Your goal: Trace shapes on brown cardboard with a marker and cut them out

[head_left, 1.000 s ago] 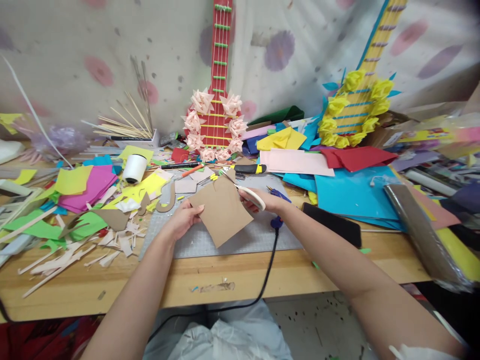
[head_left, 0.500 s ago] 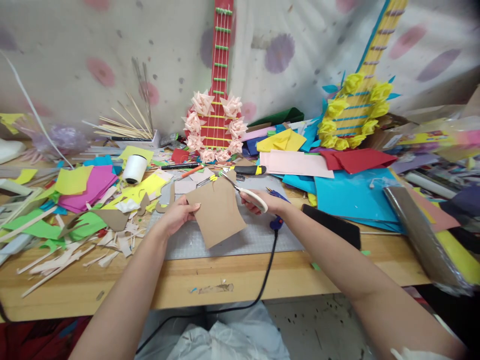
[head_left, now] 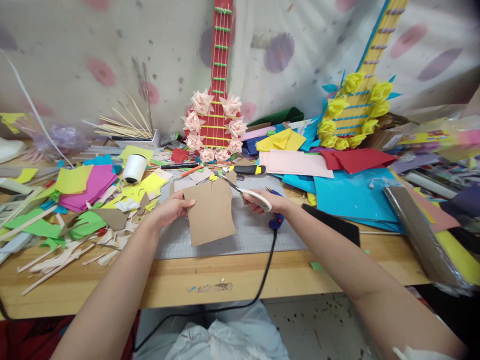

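Note:
My left hand [head_left: 177, 208] pinches the left edge of a brown piece of cardboard [head_left: 210, 215], which is tilted above a grey cutting mat [head_left: 258, 237]. The cardboard's right edge is curved. In my right hand [head_left: 262, 201] is a pair of scissors [head_left: 257, 198] with white handles, its blades pointing up and left near the cardboard's upper right corner. Whether the blades touch the cardboard I cannot tell. Behind my right hand lies a blue glue gun [head_left: 276, 221], partly hidden, its black cord running down over the table edge.
Paper scraps [head_left: 112, 240] cover the left side, near a white spool [head_left: 135, 168]. Blue sheets [head_left: 356, 200] and a dark flat object [head_left: 332, 226] lie to the right. A red paper guitar [head_left: 219, 120] and a yellow one [head_left: 352, 112] stand at the back. Utility knife [head_left: 247, 170] behind the mat.
My left hand has shifted a little left with the cardboard, which has turned more upright. The scissors have moved slightly, and their blades now sit farther from the cardboard's right edge.

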Action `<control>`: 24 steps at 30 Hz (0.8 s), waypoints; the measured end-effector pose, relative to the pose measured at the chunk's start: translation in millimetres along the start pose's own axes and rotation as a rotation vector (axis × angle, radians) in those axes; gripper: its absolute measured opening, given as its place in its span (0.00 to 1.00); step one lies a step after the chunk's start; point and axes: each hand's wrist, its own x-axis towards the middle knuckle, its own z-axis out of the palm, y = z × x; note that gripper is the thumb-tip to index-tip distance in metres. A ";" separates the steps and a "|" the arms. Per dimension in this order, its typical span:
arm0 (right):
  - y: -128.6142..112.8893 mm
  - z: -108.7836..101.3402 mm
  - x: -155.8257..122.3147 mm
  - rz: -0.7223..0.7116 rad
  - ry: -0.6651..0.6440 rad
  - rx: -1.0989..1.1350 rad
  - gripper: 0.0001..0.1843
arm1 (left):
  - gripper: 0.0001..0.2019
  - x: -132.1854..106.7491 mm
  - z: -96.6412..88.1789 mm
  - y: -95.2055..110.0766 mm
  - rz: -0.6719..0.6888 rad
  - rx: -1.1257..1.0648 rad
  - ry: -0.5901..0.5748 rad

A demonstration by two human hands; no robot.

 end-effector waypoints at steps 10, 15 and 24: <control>14.2 2.4 11.9 -0.058 -0.117 0.087 0.26 | 0.14 1.1 5.4 -0.5 -0.033 0.013 -0.027; 13.7 6.2 13.5 -0.053 -0.131 0.175 0.22 | 0.13 1.2 7.6 -4.2 -0.040 0.000 -0.013; 9.0 7.9 9.1 -0.065 -0.085 0.118 0.22 | 0.14 1.6 12.9 -8.5 -0.033 0.012 -0.015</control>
